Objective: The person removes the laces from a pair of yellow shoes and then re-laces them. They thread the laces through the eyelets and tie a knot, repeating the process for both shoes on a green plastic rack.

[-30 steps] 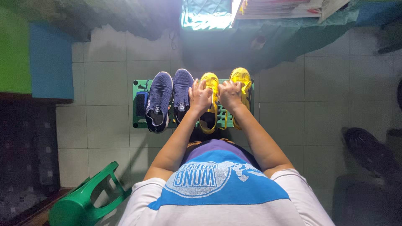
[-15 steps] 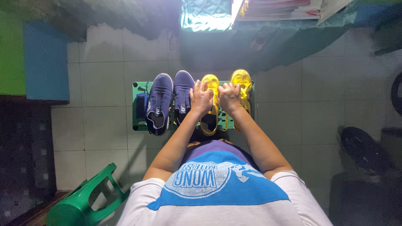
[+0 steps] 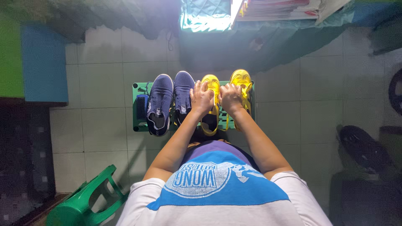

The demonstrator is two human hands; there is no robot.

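Tiled floor (image 3: 104,83) fills most of my view, grey-green squares. At lower left a green plastic stool (image 3: 83,201) lies tipped over. Farther off, centre, a green slatted rack (image 3: 136,121) sits flat on the floor. On it, four shoes in a row, toes pointing away: two navy knit shoes (image 3: 160,102) at left, then two yellow shoes (image 3: 209,121), one just right of the navy pair, the other (image 3: 242,79) at the rack's right end. Both arms reach out to the yellow pair. Left hand (image 3: 202,99) rests on the nearer-left yellow shoe, fingers curled together over its upper. Right hand (image 3: 230,98) is fisted beside it, fingers bunched tight; I cannot tell what they pinch.
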